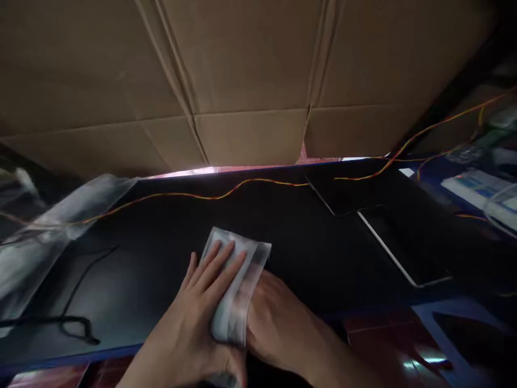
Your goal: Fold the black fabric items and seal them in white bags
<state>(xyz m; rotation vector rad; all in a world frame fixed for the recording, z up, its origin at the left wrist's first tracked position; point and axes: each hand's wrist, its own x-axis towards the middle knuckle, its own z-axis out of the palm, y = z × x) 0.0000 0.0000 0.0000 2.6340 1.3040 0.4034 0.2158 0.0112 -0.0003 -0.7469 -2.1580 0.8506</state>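
A small clear plastic pouch (238, 280) with something pale inside lies on the black mat (161, 253) in front of me. My left hand (202, 302) rests flat on top of it, fingers stretched out and pressing the pouch down. My right hand (278, 323) sits at the pouch's right edge, with its fingers tucked under or behind the plastic, so they are hidden.
A dark tablet (404, 245) with a pale rim lies right of the pouch, another dark panel (343, 194) behind it. Red-yellow wires (250, 183) run along the mat's far edge. Cardboard boxes (250, 70) stand behind. Clear bags (44, 231) lie left, a black cable (72, 323) near them.
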